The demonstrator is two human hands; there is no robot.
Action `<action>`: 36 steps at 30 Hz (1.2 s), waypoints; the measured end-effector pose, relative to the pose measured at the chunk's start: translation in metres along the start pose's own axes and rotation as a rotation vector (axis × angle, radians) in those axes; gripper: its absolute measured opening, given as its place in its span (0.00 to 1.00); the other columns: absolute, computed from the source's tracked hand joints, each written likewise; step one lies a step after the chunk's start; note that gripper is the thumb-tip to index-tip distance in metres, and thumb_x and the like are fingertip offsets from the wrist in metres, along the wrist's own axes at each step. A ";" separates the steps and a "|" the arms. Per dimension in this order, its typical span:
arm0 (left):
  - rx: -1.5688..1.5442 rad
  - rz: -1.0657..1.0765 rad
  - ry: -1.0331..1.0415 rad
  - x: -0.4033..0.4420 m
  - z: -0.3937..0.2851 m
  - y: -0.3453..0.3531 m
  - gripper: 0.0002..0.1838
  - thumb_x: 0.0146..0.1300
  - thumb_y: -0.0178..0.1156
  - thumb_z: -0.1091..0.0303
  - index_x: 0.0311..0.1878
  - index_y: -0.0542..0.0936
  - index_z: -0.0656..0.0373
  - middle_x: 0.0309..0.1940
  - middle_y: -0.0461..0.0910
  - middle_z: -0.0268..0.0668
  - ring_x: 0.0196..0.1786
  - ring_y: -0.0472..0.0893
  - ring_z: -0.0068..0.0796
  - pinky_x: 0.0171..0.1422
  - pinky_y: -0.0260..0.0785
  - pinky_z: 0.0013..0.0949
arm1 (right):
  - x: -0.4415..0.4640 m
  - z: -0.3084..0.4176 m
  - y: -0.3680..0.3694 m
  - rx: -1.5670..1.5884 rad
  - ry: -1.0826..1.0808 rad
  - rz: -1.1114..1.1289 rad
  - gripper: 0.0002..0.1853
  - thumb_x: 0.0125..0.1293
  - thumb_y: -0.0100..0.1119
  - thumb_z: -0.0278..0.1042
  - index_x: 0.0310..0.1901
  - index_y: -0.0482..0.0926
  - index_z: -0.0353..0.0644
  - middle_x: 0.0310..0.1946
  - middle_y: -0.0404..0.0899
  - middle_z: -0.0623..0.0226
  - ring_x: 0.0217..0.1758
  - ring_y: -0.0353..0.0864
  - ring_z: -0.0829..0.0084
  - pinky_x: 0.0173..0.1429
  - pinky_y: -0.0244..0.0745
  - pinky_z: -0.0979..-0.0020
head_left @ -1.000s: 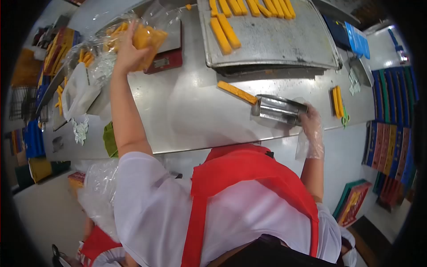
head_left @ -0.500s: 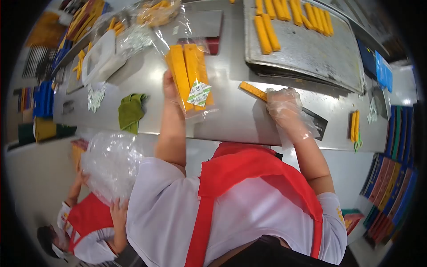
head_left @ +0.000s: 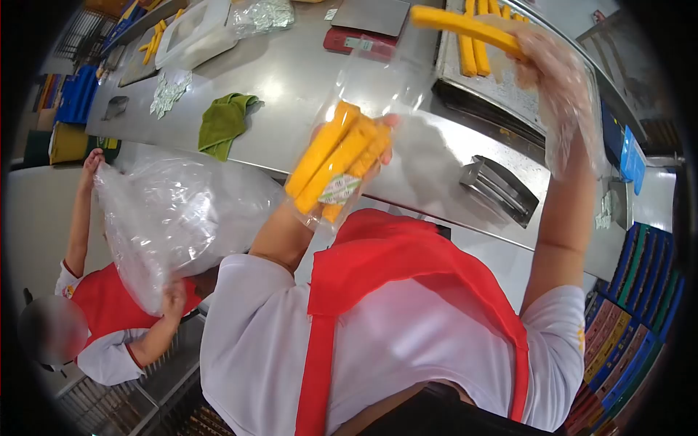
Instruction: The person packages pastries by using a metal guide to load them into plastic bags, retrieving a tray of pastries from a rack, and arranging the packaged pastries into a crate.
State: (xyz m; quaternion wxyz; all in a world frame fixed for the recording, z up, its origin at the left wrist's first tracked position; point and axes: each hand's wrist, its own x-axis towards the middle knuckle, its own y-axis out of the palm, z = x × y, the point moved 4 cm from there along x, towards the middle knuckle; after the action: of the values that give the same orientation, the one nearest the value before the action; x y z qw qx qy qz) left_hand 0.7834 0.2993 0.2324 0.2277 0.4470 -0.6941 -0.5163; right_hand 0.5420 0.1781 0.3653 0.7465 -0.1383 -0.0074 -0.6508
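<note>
My left hand is closed around a clear plastic bag, tilted above the table's near edge. Inside the bag lie several thick yellow food sticks and a small green-and-white sachet. A loose plastic glove covers my right hand, which grips one end of a long yellow food stick over the metal tray. More yellow sticks rest on that tray, partly hidden behind the hand and the held stick.
An angular metal tool lies on the steel table. Farther left are a green cloth, sachets and a white tub. A scale stands at the back. A co-worker at left holds a large plastic bag.
My right hand has risen from the table to above the tray, holding a yellow stick. My left hand has brought the bag nearer and tilted it. The co-worker's large bag is spread wider.
</note>
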 end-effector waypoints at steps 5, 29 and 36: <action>0.233 -0.059 0.053 -0.005 0.013 0.027 0.30 0.62 0.49 0.50 0.60 0.65 0.64 0.29 0.73 0.40 0.19 0.71 0.22 0.18 0.65 0.20 | 0.038 0.009 -0.003 -0.452 -0.500 0.503 0.15 0.51 0.64 0.36 0.40 0.78 0.38 0.30 0.75 0.66 0.28 0.72 0.79 0.30 0.67 0.76; -0.121 0.293 -0.178 0.018 0.056 -0.008 0.25 0.60 0.51 0.58 0.56 0.67 0.65 0.39 0.73 0.47 0.37 0.75 0.34 0.38 0.71 0.31 | -0.048 -0.058 0.059 -0.114 0.560 0.755 0.19 0.45 0.67 0.38 0.38 0.79 0.35 0.30 0.78 0.68 0.30 0.73 0.81 0.32 0.67 0.81; -0.142 0.319 -0.189 0.018 0.047 -0.015 0.23 0.60 0.52 0.61 0.55 0.67 0.65 0.42 0.74 0.49 0.42 0.76 0.37 0.43 0.72 0.34 | -0.036 -0.038 0.062 0.119 0.299 0.958 0.18 0.43 0.62 0.26 0.40 0.78 0.30 0.34 0.79 0.62 0.37 0.76 0.74 0.41 0.69 0.76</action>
State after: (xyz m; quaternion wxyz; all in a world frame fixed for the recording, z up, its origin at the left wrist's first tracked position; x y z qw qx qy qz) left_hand 0.7431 0.3072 0.1992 0.2714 0.2637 -0.7362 -0.5611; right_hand 0.5901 0.2119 0.3095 0.9608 0.0113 0.1269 -0.2461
